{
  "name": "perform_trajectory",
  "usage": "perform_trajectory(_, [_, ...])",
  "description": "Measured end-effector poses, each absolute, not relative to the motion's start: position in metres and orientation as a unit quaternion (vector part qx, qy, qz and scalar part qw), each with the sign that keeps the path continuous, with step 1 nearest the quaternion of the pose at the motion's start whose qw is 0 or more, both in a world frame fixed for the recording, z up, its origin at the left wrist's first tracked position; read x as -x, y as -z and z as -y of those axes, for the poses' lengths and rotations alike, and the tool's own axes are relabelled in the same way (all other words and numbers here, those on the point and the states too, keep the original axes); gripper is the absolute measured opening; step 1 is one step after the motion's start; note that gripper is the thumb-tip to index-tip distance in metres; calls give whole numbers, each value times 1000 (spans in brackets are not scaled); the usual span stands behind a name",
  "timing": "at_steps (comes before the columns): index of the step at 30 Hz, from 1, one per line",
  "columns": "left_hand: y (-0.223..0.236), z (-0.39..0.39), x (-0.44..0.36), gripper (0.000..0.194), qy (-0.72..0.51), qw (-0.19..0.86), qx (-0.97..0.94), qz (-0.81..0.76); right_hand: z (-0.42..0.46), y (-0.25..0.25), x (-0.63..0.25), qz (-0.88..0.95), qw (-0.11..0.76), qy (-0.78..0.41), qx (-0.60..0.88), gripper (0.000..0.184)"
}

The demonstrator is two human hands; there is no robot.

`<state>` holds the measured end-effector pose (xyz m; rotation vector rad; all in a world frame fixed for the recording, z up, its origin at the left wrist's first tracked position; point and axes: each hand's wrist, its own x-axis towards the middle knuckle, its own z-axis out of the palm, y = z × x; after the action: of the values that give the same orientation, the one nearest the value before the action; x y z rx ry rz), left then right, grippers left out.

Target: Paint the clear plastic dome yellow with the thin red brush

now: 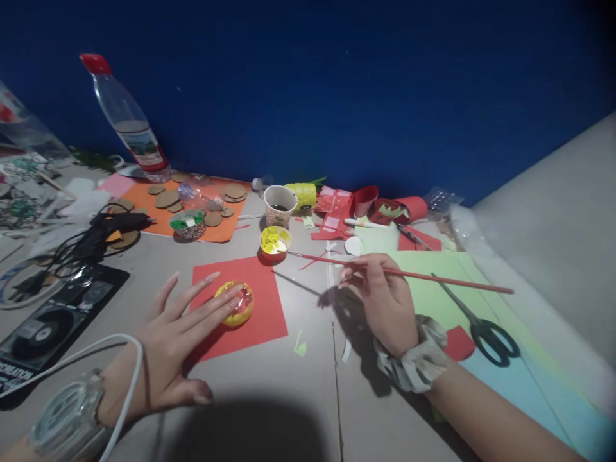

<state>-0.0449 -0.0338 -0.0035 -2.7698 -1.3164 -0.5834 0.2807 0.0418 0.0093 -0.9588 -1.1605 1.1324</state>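
My right hand [385, 298] grips a thin red paintbrush [447, 282], its tip at the rim of a small cup of yellow paint [274, 242]. Some white shows beside the yellow in that cup. My left hand [178, 340] is spread out, with fingertips resting on a round, clear-topped piece with a yellow painted rim [235, 317]. Under the round piece lies a square of red paper [262, 321]. Just behind the paint stands a paper cup [280, 204] holding dark liquid.
Black scissors [493, 340] lie on green and blue paper at right. Cardboard discs [167, 198] sit on orange paper near a tall bottle [139, 138]. A white cable [137, 378] crosses my left wrist. Black wires [96, 234] and a black case [91, 301] are at left; a blue wall [337, 96] stands behind.
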Motion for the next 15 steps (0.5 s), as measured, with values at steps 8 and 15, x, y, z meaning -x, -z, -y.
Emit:
perform_trajectory(8, [11, 31, 47, 86, 197, 9, 888, 416, -79, -48, -255, 680, 511, -285, 442, 23])
perform_trajectory(15, [9, 31, 43, 83, 211, 11, 883, 419, -89, -35, -245, 727, 477, -220, 443, 23])
